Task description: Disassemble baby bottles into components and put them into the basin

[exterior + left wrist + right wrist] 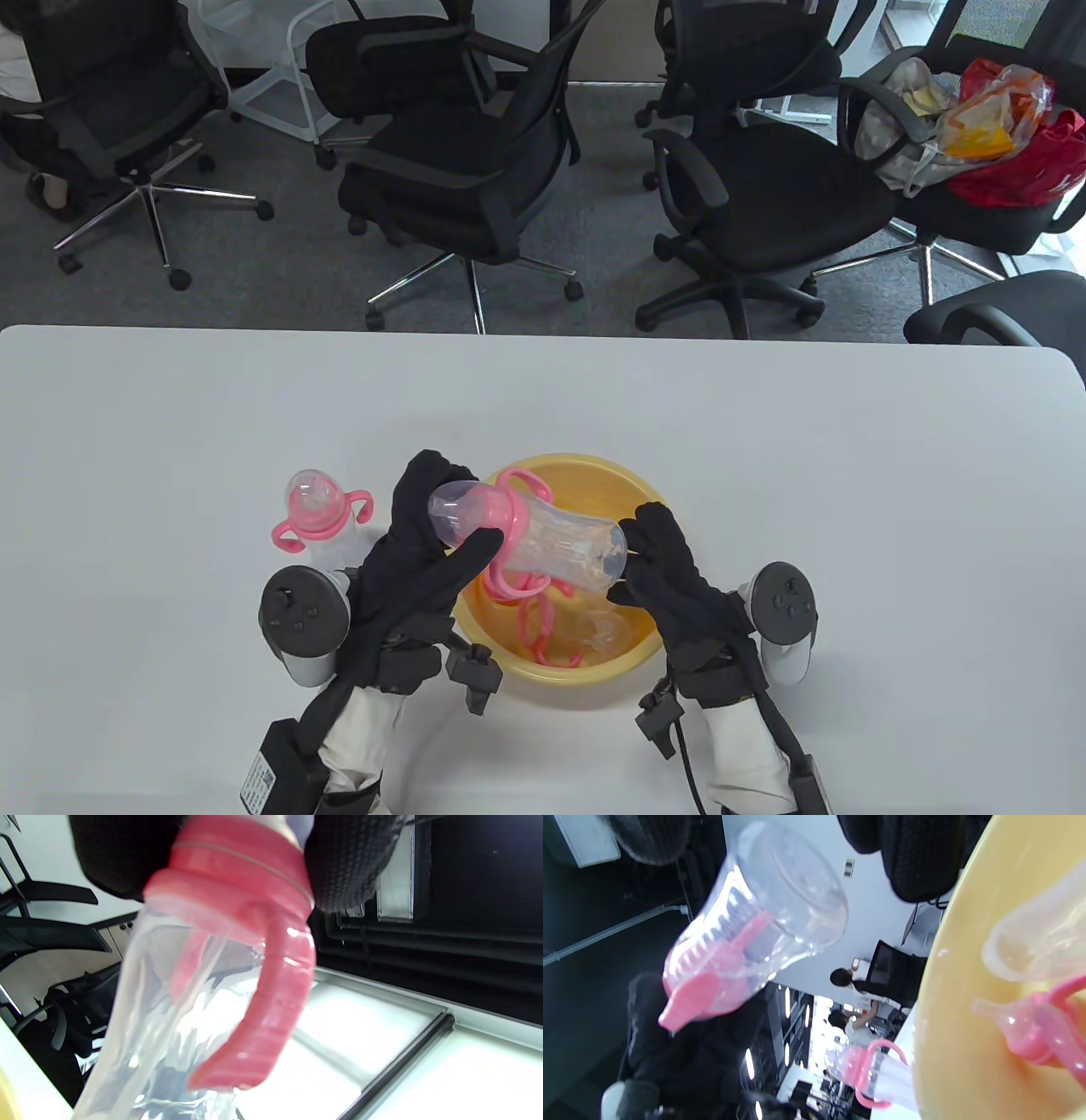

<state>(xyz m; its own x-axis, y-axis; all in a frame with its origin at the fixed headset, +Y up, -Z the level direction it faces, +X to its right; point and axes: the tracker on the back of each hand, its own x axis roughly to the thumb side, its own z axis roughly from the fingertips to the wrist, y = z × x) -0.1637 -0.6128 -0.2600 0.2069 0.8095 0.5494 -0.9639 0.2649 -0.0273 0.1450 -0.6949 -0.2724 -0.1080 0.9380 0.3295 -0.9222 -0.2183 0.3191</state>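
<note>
Your left hand [424,543] grips the cap end of a still-assembled bottle [543,535] over the yellow basin [632,492]; your right hand [666,552] hangs released by its base. Loose parts [543,611] lie in the basin. A second bottle [316,514] stands left, untouched.

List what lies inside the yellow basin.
In the yellow basin lie pink handle rings and a clear cap. The held bottle and both hands cover the rest, so other parts cannot be seen.

Left hand [424,543] curls in a firm grip, thumb across — right hand [666,560] beside it, fingers loosely bent.
</note>
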